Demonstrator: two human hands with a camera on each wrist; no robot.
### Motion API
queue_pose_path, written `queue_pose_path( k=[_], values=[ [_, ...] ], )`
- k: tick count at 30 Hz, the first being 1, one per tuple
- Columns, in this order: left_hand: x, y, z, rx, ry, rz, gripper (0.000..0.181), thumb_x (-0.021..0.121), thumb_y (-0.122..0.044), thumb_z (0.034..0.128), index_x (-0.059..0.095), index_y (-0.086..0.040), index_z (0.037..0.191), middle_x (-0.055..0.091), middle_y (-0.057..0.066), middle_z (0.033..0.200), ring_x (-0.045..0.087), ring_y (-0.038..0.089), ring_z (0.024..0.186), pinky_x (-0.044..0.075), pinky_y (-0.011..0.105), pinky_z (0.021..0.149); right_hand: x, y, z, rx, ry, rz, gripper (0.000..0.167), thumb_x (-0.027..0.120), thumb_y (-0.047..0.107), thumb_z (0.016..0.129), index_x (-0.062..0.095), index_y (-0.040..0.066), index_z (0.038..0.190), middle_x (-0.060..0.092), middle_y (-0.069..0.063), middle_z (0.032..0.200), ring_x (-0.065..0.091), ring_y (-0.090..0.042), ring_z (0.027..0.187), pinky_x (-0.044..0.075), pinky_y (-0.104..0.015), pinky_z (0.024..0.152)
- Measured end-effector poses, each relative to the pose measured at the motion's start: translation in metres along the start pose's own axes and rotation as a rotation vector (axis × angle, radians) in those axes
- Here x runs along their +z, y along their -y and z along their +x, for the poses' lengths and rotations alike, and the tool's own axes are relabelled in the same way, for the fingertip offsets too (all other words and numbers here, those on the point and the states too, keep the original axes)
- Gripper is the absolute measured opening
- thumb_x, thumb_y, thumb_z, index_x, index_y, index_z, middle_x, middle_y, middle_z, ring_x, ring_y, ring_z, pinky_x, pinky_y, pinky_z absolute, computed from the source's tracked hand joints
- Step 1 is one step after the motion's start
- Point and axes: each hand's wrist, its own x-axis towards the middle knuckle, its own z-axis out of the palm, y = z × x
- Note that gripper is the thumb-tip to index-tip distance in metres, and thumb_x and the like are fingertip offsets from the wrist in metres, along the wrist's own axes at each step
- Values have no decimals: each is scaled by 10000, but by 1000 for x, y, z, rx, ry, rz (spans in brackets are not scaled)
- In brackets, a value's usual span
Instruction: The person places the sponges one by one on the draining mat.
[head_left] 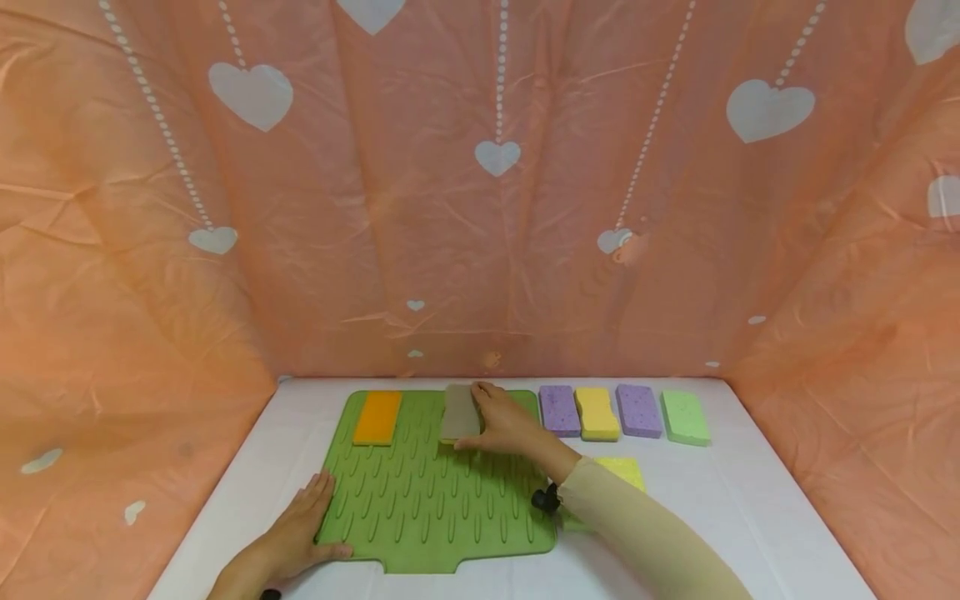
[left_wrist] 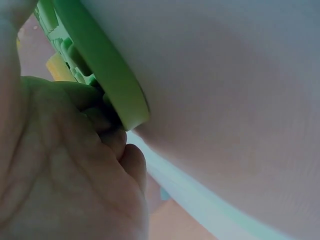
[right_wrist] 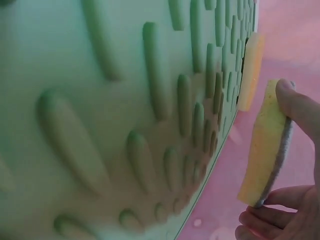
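Observation:
My right hand (head_left: 510,423) grips a sponge with a grey scouring side (head_left: 461,407) over the back of the green ridged mat (head_left: 405,500). In the right wrist view, thumb and fingers pinch the ends of this yellow-and-grey sponge (right_wrist: 265,145), held apart from the mat. At the mat's front left corner my left hand (head_left: 296,527) rests against the edge, fingers extended along the side and thumb at the front. The left wrist view shows its fingers touching the mat's rim (left_wrist: 122,97). An orange sponge (head_left: 377,418) lies on the mat's back left.
Right of the mat stand a purple sponge (head_left: 559,411), a yellow wavy sponge (head_left: 597,414), another purple sponge (head_left: 639,411) and a light green sponge (head_left: 686,417). A yellow sponge (head_left: 622,470) and a green piece (head_left: 574,524) are partly hidden by the right forearm. Orange curtains (head_left: 450,250) enclose the white table (head_left: 742,517).

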Motion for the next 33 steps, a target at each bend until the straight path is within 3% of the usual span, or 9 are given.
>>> queue_pose_path(
  k=[1, 7, 15, 18, 21, 22, 27, 30, 33],
  values=[
    [-1, -3, 0, -15, 15, -15, 1265, 878, -496, 844, 148, 182, 1623, 41, 385, 1719, -56, 491, 1620, -230, 27, 1043, 1, 1, 2, -4, 3, -9, 1162, 849, 613, 869, 309, -51, 1657, 367, -272, 1684, 411, -418, 1529, 449, -535, 1202],
    [-3, -4, -3, 6, 17, -53, 1265, 881, -475, 846, 135, 198, 1614, 25, 408, 1707, -15, 589, 1577, -224, 169, 1148, 10, 9, 13, 3, 26, -25, 1174, 839, 636, 868, 301, -38, 1665, 359, -248, 1697, 405, -384, 1542, 444, -521, 1209],
    [-2, -3, -2, 35, -3, -26, 1247, 881, -474, 845, 165, 218, 1597, 77, 438, 1682, 23, 604, 1570, -215, 18, 1027, 26, 16, 24, 26, 57, -43, 1183, 822, 656, 874, 284, -34, 1671, 326, -229, 1719, 367, -361, 1571, 409, -497, 1241],
    [-1, -3, -3, 45, -13, -14, 1250, 875, -493, 843, 175, 220, 1594, 87, 438, 1680, 36, 603, 1568, -149, 222, 1246, 30, 19, 28, 31, 59, -51, 1184, 825, 658, 870, 291, -32, 1670, 332, -225, 1716, 384, -352, 1561, 425, -491, 1230],
    [1, 1, -3, 76, -27, -14, 1248, 861, -516, 848, 186, 234, 1582, 97, 465, 1660, 35, 611, 1560, -84, 525, 1301, 33, 22, 31, 35, 61, -50, 1176, 822, 657, 873, 291, -21, 1674, 333, -212, 1719, 391, -339, 1558, 434, -487, 1223],
    [2, 3, -3, 77, -30, -18, 1259, 852, -542, 845, 188, 227, 1587, 100, 460, 1662, 36, 595, 1570, -83, 543, 1295, 34, 23, 32, 38, 65, -45, 1173, 819, 655, 877, 285, -15, 1678, 325, -207, 1725, 383, -334, 1564, 429, -485, 1227],
    [6, 11, 0, 46, -34, -28, 1300, 835, -609, 830, 176, 192, 1614, 71, 414, 1701, -52, 448, 1631, -196, 97, 1168, 38, 25, 37, 46, 79, 1, 1164, 822, 631, 888, 265, -10, 1685, 296, -200, 1740, 349, -325, 1582, 423, -484, 1232],
    [7, 14, 0, 41, -41, -34, 1308, 836, -622, 822, 181, 185, 1617, 71, 400, 1709, -102, 342, 1641, -212, 34, 1095, 40, 26, 40, 50, 81, 25, 1166, 830, 619, 886, 264, -15, 1684, 297, -207, 1738, 354, -331, 1577, 439, -487, 1217],
    [5, 12, 0, 36, -27, -39, 1312, 833, -620, 825, 168, 183, 1621, 58, 401, 1709, -100, 374, 1634, -228, 77, 1115, 42, 28, 43, 55, 82, 34, 1168, 827, 629, 884, 266, -12, 1684, 303, -204, 1736, 362, -329, 1572, 448, -483, 1210]
  ],
)
